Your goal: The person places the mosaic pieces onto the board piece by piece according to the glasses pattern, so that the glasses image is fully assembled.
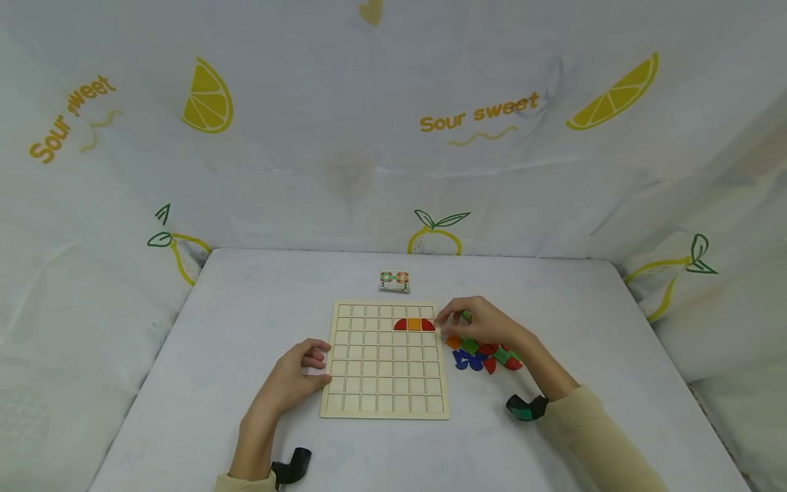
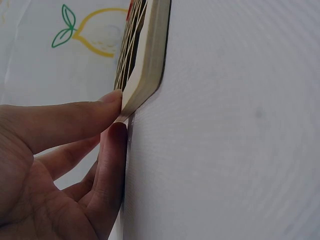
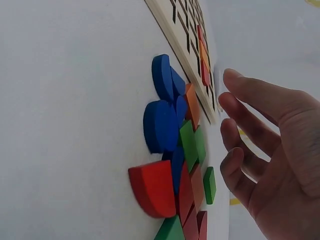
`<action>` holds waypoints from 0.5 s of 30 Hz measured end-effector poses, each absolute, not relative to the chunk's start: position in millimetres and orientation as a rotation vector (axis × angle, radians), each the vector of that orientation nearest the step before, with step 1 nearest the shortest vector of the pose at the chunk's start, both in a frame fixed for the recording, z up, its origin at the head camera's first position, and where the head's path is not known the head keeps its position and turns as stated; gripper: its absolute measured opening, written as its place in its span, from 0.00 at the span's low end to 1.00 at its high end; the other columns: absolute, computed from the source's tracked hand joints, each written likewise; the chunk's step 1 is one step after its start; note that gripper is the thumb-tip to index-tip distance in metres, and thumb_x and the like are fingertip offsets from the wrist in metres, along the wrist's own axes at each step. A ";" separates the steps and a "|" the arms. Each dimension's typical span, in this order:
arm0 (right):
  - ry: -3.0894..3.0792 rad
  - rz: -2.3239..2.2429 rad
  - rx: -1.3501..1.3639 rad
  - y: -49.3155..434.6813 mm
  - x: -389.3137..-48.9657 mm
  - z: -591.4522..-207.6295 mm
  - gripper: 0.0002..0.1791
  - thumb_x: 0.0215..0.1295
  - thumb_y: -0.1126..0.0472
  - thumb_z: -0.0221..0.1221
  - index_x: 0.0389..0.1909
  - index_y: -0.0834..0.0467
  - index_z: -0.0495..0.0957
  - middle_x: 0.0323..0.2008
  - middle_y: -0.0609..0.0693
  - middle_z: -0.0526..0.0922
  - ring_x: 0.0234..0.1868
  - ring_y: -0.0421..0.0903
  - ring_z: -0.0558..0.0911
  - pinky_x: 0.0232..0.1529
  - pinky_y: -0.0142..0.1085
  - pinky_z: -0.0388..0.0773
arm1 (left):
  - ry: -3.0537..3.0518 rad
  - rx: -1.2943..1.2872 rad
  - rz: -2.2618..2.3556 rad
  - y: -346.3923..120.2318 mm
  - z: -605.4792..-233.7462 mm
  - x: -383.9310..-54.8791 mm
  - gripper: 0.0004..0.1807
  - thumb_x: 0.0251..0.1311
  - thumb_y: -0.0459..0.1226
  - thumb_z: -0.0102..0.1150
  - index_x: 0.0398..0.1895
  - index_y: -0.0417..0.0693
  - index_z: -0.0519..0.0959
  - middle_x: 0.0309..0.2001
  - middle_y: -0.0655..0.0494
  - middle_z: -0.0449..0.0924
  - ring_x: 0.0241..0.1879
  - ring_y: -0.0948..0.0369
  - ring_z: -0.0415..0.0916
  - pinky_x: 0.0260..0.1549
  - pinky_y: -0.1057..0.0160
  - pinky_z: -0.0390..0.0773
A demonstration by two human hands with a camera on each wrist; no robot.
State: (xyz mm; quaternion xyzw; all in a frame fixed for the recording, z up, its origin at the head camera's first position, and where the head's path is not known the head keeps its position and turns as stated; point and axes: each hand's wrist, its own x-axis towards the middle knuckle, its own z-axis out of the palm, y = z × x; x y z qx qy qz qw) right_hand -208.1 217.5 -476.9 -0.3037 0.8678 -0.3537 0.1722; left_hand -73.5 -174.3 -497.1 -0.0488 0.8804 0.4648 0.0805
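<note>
In the head view, the pale gridded board lies flat on the tabletop, a small patterned card beyond it. Near its far right corner, a red piece, an orange square and a second red piece line up left to right. The left hand rests against the board's left edge, thumb and index finger apart. The right hand is by the right edge; the loose pile of coloured pieces lies just below it, far nearer to it than to the other hand.

In the left wrist view, the thumb touches the board's rim near a corner.

In the right wrist view, the fingers curve loosely, thumb narrowly apart, nothing visible between them; the pile stretches along beside the board's edge.
</note>
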 end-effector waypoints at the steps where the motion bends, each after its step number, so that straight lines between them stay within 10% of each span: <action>1: 2.458 -0.996 -0.856 219.6 -207.4 -477.8 0.11 0.70 0.58 0.73 0.51 0.53 0.90 0.49 0.48 0.93 0.43 0.43 0.82 0.45 0.31 0.83 | 2.631 -0.146 1.390 -174.4 -497.1 -73.4 0.28 0.52 0.25 0.79 0.58 0.44 0.83 0.47 0.51 0.84 0.48 0.59 0.84 0.50 0.59 0.81; 15: 2.386 -0.944 -0.900 237.4 -204.0 -484.0 0.15 0.66 0.60 0.75 0.52 0.52 0.90 0.54 0.49 0.91 0.47 0.47 0.80 0.47 0.32 0.82 | 2.634 -0.140 1.392 -174.6 -497.8 -73.2 0.28 0.52 0.25 0.79 0.58 0.45 0.84 0.47 0.51 0.84 0.48 0.59 0.84 0.50 0.57 0.82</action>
